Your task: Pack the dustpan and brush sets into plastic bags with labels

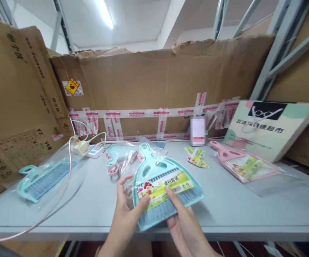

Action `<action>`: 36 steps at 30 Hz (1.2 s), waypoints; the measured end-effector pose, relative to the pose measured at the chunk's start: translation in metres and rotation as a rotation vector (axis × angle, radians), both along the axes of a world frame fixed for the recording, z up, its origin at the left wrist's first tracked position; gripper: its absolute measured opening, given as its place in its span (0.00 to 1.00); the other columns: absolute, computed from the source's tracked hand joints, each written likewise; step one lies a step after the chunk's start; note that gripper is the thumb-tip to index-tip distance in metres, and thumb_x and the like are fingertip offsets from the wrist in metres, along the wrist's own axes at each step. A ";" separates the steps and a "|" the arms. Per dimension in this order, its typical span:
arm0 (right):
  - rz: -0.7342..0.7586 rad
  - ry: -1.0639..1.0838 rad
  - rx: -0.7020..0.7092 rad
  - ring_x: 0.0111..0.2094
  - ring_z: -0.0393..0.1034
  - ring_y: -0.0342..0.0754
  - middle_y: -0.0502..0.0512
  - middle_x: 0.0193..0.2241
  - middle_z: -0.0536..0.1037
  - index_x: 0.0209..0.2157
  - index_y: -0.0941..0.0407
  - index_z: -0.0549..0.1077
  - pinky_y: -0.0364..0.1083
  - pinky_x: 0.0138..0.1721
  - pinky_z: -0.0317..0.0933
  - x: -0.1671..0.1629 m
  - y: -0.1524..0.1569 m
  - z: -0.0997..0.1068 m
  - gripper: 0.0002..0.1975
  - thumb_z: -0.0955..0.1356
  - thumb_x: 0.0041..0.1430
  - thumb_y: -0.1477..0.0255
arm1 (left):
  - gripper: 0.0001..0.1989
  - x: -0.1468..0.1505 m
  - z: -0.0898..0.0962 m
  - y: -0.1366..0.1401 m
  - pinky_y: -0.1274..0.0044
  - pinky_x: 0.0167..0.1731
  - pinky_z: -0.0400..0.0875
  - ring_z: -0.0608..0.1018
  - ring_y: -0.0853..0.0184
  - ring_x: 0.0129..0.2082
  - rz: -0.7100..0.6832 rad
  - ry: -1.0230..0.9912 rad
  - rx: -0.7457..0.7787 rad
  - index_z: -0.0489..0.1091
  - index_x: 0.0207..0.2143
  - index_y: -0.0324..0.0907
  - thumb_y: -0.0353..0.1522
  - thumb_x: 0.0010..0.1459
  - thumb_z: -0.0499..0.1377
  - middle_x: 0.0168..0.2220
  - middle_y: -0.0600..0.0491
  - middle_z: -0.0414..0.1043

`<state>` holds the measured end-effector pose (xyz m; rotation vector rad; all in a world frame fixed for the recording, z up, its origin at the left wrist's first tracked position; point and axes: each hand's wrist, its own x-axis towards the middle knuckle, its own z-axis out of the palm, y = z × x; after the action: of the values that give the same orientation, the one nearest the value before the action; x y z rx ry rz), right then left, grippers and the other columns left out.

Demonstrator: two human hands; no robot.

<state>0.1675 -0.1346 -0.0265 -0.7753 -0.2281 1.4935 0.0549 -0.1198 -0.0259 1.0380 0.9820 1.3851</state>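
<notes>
A light blue dustpan with a small brush (pixel 157 210) nested in it is held up near the table's front edge, its handle pointing away from me. A yellow-green label (pixel 181 180) with a mushroom picture lies across the bristles. My left hand (pixel 129 203) grips the pan's left edge, thumb on the label's left end. From below, my right hand (pixel 182 217) holds the near right part, thumb resting on the label's middle. Clear plastic wrap shows behind the pan's left side.
Bagged dustpan sets lie about: blue at left (pixel 47 178), pink at right (pixel 245 160), more behind centre (pixel 122 155). Loose labels (pixel 197 157) lie near a propped phone (pixel 198 130). A cable (pixel 69 167) crosses the left side by a power strip (pixel 95 151); cardboard (pixel 143 78) walls the back.
</notes>
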 end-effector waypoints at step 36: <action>0.697 -0.030 0.303 0.43 0.71 0.48 0.59 0.40 0.77 0.50 0.59 0.67 0.48 0.50 0.59 0.085 0.037 -0.003 0.20 0.67 0.54 0.76 | 0.46 -0.031 0.002 0.025 0.70 0.40 0.69 0.78 0.59 0.37 -0.067 -0.072 -0.329 0.45 0.59 0.57 0.34 0.41 0.67 0.39 0.51 0.73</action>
<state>0.2525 -0.0977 -0.0298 -0.4875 -0.7893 2.0331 0.0240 -0.0948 -0.0240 0.7636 1.0694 1.1503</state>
